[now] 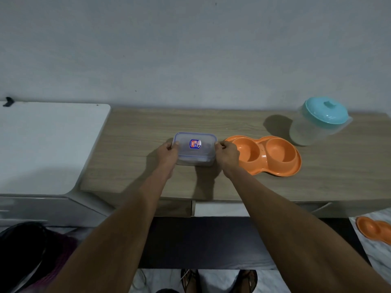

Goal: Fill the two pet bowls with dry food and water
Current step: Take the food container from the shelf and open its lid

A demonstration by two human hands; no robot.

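Note:
A clear plastic food container with a blue-rimmed lid and a sticker sits on the wooden counter. My left hand grips its left end and my right hand grips its right end, fingers curled at the lid's side clips. Just right of it lies an orange double pet bowl, both cups looking empty. Farther right stands a clear water jug with a teal lid. What the container holds is hard to make out.
A white appliance top adjoins the counter on the left. A second orange double bowl lies on the floor at lower right. A dark bag sits at lower left. My sandalled feet stand below the counter's front edge.

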